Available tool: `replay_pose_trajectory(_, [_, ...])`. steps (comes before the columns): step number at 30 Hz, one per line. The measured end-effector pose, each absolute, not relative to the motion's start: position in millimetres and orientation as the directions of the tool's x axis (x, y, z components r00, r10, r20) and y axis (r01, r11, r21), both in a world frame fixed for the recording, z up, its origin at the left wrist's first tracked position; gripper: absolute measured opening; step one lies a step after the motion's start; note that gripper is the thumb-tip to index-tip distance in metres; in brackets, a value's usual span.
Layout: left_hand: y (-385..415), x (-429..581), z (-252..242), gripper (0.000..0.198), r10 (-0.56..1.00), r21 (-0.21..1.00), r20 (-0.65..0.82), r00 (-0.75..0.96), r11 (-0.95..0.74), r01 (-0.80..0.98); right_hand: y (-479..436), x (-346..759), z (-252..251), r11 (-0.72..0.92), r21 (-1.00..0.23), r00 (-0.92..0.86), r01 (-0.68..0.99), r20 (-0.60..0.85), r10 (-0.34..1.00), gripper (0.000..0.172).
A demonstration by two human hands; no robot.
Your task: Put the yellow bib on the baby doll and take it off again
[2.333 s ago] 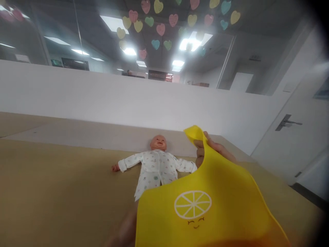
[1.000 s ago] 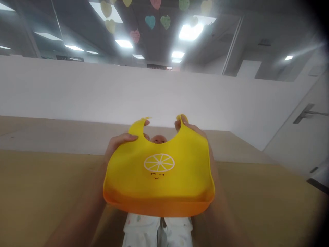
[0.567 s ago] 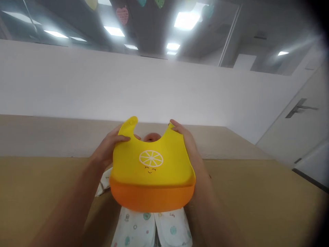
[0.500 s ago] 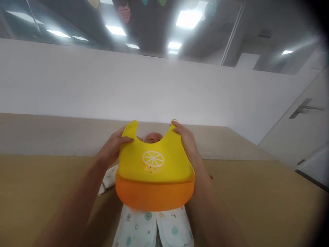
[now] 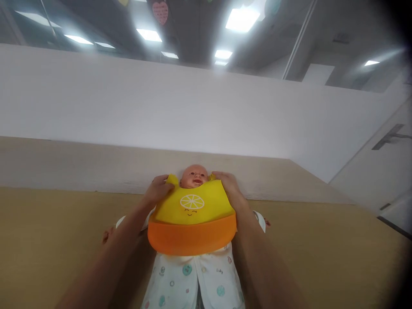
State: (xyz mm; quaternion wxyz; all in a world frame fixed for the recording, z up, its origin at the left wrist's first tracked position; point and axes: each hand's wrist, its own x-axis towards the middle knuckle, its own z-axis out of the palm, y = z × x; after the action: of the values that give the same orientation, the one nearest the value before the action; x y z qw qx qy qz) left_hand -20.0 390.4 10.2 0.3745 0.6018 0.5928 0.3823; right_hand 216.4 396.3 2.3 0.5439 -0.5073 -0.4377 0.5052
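A yellow bib with a white citrus slice print and an orange catch pocket lies over the chest of a baby doll. The doll is on its back in a white patterned outfit, its head showing above the bib's neckline and its arms spread out. My left hand grips the bib's left neck strap beside the doll's head. The right strap is pinched in my right hand, on the other side of the neck. Both strap ends are partly hidden by my fingers.
The doll rests on a tan surface that meets a pale raised ledge behind its head. Beyond stands a white wall with glass above. A door handle is at the far right.
Both hands have lowered the bib from in front of the doll's face onto its chest and neck. The doll's face and spread arms now show.
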Motion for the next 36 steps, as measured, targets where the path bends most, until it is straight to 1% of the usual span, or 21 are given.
replay_pose_trajectory(3, [388, -20, 11, 0.013, 0.998, 0.916, -0.024, 0.053, 0.001, 0.4, 396, 224, 9, -0.079, -0.993, 0.03, -0.085, -0.082, 0.996, 0.015])
replay_pose_trajectory(5, [387, -20, 12, 0.018, 0.996, 0.939, -0.013, 0.083, -0.016, 0.343, 395, 230, 13, -0.064, -0.998, -0.005, -0.012, -0.064, 0.998, 0.01])
replay_pose_trajectory(7, [387, -19, 12, 0.022, 0.995, 0.95, -0.003, 0.1, -0.028, 0.31, 394, 236, 13, -0.041, -0.996, -0.002, 0.074, -0.041, 0.999, 0.008])
replay_pose_trajectory(9, [388, -19, 10, 0.022, 0.994, 0.95, -0.01, 0.112, -0.025, 0.311, 393, 239, 10, -0.044, -0.99, 0.003, 0.133, -0.044, 0.999, 0.013])
replay_pose_trajectory(13, [390, -18, 7, 0.011, 0.998, 0.933, -0.048, 0.048, 0.028, 0.358, 396, 241, 1, -0.085, -0.986, -0.053, 0.146, -0.093, 0.994, 0.03])
replay_pose_trajectory(14, [390, -17, 7, 0.01, 0.998, 0.93, -0.061, 0.025, 0.048, 0.363, 398, 241, -2, -0.097, -0.984, -0.068, 0.147, -0.108, 0.992, 0.031])
replay_pose_trajectory(16, [388, -16, 8, 0.009, 0.996, 0.933, -0.093, -0.001, 0.087, 0.349, 402, 240, -8, -0.112, -0.983, -0.097, 0.143, -0.126, 0.987, 0.027])
replay_pose_trajectory(20, [383, -13, 9, 0.009, 0.989, 0.945, -0.144, -0.024, 0.145, 0.294, 405, 239, -16, -0.076, -0.994, -0.146, 0.079, -0.087, 0.985, 0.012])
replay_pose_trajectory(21, [382, -13, 9, 0.011, 0.988, 0.946, -0.148, -0.033, 0.152, 0.288, 405, 238, -17, -0.072, -0.996, -0.156, 0.06, -0.08, 0.985, 0.01])
replay_pose_trajectory(23, [384, -14, 6, 0.015, 0.987, 0.947, -0.155, -0.049, 0.162, 0.277, 406, 237, -19, -0.089, -0.996, -0.164, 0.019, -0.091, 0.982, 0.012])
replay_pose_trajectory(25, [388, -16, 1, 0.014, 0.982, 0.948, -0.177, -0.057, 0.186, 0.257, 409, 237, -23, -0.121, -0.992, -0.168, -0.04, -0.113, 0.979, 0.015])
replay_pose_trajectory(28, [394, -18, -6, 0.014, 0.972, 0.943, -0.212, -0.097, 0.229, 0.241, 416, 239, -31, -0.15, -0.973, -0.185, -0.177, -0.117, 0.976, 0.026])
replay_pose_trajectory(30, [396, -18, -9, 0.017, 0.965, 0.943, -0.236, -0.118, 0.257, 0.211, 421, 241, -37, -0.161, -0.955, -0.203, -0.25, -0.111, 0.973, 0.031])
replay_pose_trajectory(32, [395, -16, -9, 0.024, 0.954, 0.943, -0.287, -0.09, 0.297, 0.147, 423, 240, -42, -0.164, -0.947, -0.215, -0.275, -0.105, 0.971, 0.028])
replay_pose_trajectory(34, [395, -14, -10, 0.031, 0.936, 0.934, -0.352, -0.007, 0.351, 0.064, 421, 237, -43, -0.161, -0.952, -0.223, -0.262, -0.103, 0.969, 0.022])
replay_pose_trajectory(35, [395, -14, -11, 0.034, 0.926, 0.926, -0.377, 0.021, 0.375, 0.048, 419, 235, -43, -0.16, -0.954, -0.228, -0.254, -0.102, 0.968, 0.02])
replay_pose_trajectory(36, [396, -15, -13, 0.036, 0.928, 0.928, -0.371, 0.024, 0.369, 0.058, 417, 232, -42, -0.16, -0.957, -0.234, -0.243, -0.102, 0.967, 0.019])
